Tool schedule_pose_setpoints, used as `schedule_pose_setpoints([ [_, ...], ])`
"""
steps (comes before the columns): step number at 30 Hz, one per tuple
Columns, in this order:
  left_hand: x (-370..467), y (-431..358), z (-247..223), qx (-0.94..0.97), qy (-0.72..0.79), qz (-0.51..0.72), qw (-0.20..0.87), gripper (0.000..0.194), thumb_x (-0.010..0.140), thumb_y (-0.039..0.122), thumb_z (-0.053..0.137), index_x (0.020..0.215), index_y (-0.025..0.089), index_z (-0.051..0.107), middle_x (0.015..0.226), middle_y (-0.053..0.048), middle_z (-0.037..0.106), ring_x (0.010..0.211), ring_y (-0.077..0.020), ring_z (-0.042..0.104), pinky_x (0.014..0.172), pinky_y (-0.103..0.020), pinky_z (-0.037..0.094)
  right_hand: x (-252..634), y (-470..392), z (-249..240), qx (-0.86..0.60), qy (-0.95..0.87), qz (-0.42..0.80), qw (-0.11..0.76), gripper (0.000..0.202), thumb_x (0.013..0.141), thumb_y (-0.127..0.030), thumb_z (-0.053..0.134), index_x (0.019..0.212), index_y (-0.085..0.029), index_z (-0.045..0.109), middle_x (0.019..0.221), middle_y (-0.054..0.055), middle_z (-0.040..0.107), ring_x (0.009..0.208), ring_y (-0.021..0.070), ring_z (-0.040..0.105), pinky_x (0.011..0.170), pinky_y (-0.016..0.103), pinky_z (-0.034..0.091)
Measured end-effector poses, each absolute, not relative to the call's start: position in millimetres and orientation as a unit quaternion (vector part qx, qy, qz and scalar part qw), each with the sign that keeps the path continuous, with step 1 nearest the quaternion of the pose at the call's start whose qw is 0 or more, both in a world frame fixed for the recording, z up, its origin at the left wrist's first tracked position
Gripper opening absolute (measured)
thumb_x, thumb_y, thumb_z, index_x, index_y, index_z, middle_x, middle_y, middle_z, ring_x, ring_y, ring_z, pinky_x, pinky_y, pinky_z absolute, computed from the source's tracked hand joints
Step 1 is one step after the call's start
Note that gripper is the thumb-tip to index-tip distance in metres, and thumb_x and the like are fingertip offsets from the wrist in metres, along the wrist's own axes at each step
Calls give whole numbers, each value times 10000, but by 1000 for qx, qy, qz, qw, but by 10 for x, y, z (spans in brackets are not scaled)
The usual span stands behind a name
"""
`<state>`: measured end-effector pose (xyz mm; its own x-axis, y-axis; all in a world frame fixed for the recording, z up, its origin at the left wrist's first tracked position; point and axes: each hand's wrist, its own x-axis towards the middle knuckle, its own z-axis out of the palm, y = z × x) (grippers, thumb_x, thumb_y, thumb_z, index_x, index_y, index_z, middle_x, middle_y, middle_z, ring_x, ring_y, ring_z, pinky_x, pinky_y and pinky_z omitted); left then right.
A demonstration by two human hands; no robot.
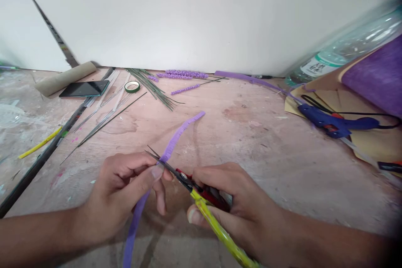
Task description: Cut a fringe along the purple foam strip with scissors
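Note:
A long purple strip (pixel 179 133), probably crepe paper, runs through the fingers of my left hand (pixel 132 184). Thumb and index finger pinch it near its middle, and its lower part (pixel 134 228) hangs toward me. Small cuts show along one edge of the far part. My right hand (pixel 238 205) is closed on scissors (pixel 205 209) with one yellow and one red handle. Their blades, slightly apart, lie across the strip right at my left fingertips.
Green stems (pixel 153 88), beaded purple sprigs (pixel 180 74) and a green tape roll (pixel 132 87) lie at the back. Left are a phone (pixel 84 88), a cardboard tube (pixel 67 78) and thin wires (pixel 103 118). Right are a blue glue gun (pixel 333 121) and a plastic bottle (pixel 342 52).

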<state>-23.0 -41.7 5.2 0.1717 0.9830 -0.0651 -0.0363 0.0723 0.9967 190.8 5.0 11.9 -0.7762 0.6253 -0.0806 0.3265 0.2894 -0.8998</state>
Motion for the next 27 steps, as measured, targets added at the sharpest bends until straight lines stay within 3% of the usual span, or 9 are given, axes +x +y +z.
schedule_pose_setpoints([
  [8, -246, -420, 70, 518, 465, 428, 577, 241, 950, 306, 629, 815, 163, 769, 534, -20, 727, 442, -109, 607, 471, -190, 392, 1891, 68, 139, -298, -758, 563, 139, 505, 936, -611, 558, 677, -187, 465, 617, -60, 334, 567, 96, 301, 508, 251, 254],
  [13, -235, -409, 79, 506, 464, 426, 589, 241, 932, 339, 661, 814, 160, 772, 508, -18, 717, 407, -99, 567, 440, -188, 347, 1900, 66, 109, -293, -753, 570, 148, 482, 919, -546, 622, 654, -188, 439, 597, -67, 321, 548, 86, 291, 491, 242, 245],
  [20, -243, -411, 66, 500, 456, 434, 595, 230, 954, 278, 615, 829, 157, 767, 539, -12, 723, 460, -109, 635, 480, -186, 405, 1890, 93, 122, -274, -734, 600, 166, 409, 907, -451, 673, 676, -190, 458, 599, -77, 305, 538, 79, 282, 479, 222, 250],
  [27, -238, -399, 43, 482, 456, 427, 614, 242, 941, 314, 628, 820, 150, 759, 546, -17, 704, 476, -127, 637, 490, -203, 409, 1885, 84, 128, -285, -746, 583, 151, 449, 914, -497, 649, 666, -191, 434, 607, -72, 316, 546, 81, 294, 492, 234, 253],
])
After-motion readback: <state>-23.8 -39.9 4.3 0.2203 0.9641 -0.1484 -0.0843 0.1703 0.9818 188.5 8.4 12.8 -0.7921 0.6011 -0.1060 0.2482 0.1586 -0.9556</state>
